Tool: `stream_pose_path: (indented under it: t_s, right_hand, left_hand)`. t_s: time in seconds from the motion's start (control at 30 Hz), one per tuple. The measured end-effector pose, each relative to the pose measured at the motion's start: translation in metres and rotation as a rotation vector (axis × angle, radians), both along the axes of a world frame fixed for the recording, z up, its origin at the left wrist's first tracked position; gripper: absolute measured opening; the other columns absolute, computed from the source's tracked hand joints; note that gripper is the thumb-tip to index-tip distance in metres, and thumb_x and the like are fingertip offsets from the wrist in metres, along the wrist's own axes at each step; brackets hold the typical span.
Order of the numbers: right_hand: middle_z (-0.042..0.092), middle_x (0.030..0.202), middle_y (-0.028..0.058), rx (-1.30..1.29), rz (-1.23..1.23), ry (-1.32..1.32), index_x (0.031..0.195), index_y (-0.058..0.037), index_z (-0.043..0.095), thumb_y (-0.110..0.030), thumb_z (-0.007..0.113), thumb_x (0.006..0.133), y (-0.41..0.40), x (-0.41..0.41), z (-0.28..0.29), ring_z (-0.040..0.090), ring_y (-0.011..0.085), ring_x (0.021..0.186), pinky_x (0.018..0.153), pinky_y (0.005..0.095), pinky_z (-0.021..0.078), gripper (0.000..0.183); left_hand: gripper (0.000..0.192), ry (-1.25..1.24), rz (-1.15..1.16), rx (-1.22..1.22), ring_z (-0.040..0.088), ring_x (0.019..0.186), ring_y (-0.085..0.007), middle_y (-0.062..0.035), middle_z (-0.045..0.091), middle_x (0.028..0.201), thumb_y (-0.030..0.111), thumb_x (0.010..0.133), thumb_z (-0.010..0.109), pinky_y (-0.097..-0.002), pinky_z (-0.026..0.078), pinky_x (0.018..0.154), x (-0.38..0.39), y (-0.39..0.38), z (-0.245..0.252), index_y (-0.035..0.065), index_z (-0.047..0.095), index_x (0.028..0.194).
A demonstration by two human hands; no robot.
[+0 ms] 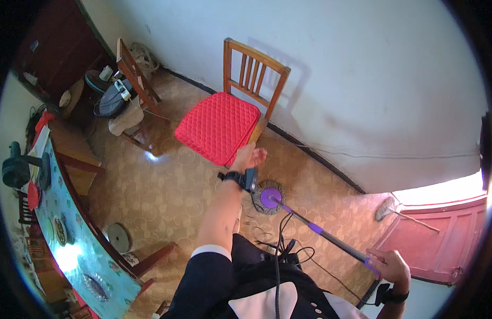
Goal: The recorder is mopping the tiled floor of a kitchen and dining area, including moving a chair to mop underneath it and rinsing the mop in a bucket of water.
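Note:
My left hand (249, 156) is at the near corner of a wooden chair (256, 63), against the seat edge and a red quilted seat cushion (220, 127). Its fingers look partly curled; whether they grip the seat cannot be told. At the lower right my right hand (389, 268) is closed around the upper part of a mop's purple and grey handle (337, 243). The handle slants down to the mop's purple disc (271, 197), which has a grey fringe lying on the floor just below my left wrist. Both wrists wear black straps.
A table with a teal floral cover (84, 235) stands at left, bearing a green desk fan (16, 169) and dishes. A second wooden chair (136, 75) holds a dark round object. A broom (413, 221) leans by a red door (441, 239). Cables hang before me and cross the floor.

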State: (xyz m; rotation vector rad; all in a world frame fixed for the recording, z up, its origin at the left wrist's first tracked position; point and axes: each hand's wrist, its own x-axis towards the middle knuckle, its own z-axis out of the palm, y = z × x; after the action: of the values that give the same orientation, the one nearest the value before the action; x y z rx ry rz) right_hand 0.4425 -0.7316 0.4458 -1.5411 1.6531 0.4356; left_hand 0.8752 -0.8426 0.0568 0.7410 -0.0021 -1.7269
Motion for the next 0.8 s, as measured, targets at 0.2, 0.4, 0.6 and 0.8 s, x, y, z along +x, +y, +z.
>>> stream_pose_path:
  t_s: [0.2, 0.4, 0.6, 0.8]
  right_hand:
    - [0.053, 0.053, 0.0048, -0.024, -0.072, -0.091, 0.112, 0.0055, 0.054, -0.012, 0.054, 0.081, 0.002, 0.05, 0.013, 0.05, 0.0095, 0.041, 0.038, 0.0239, 0.0405, 0.036]
    - [0.046, 0.053, -0.0013, -0.077, -0.228, -0.067, 0.099, -0.0037, 0.062, -0.023, 0.051, 0.082, 0.003, 0.077, 0.012, 0.045, 0.008, 0.045, 0.041, 0.0236, 0.0372, 0.027]
    - [0.054, 0.056, 0.0042, 0.033, -0.375, 0.072, 0.113, 0.0043, 0.053, -0.014, 0.055, 0.078, 0.001, 0.091, 0.011, 0.048, 0.0095, 0.041, 0.037, 0.0238, 0.039, 0.04]
    - [0.059, 0.056, 0.0077, 0.018, -0.466, 0.193, 0.114, 0.0087, 0.051, -0.01, 0.059, 0.072, -0.008, 0.095, 0.012, 0.051, 0.0101, 0.042, 0.036, 0.0244, 0.0408, 0.047]
  left_hand:
    - [0.046, -0.225, 0.243, -0.047, 0.056, 0.089, -0.024, -0.0145, 0.054, 0.103, 0.032, 0.081, 0.059, -0.0392, 0.049, 0.073, 0.027, -0.168, 0.093, 0.0009, 0.043, 0.111]
    - [0.066, -0.461, 0.254, 0.037, 0.05, 0.091, -0.0202, -0.0099, 0.049, 0.109, 0.041, 0.075, 0.062, -0.0368, 0.045, 0.068, 0.018, -0.238, 0.13, -0.0027, 0.038, 0.119]
    - [0.034, -0.571, 0.371, 0.19, 0.05, 0.06, -0.0161, -0.0072, 0.056, 0.068, 0.037, 0.078, 0.058, -0.0334, 0.041, 0.054, 0.01, -0.207, 0.016, 0.003, 0.056, 0.079]
    - [0.064, -1.22, -0.03, 1.126, 0.057, 0.096, -0.0338, -0.0246, 0.06, 0.097, 0.048, 0.077, 0.058, -0.0396, 0.045, 0.081, 0.077, -0.021, -0.08, -0.0115, 0.052, 0.101]
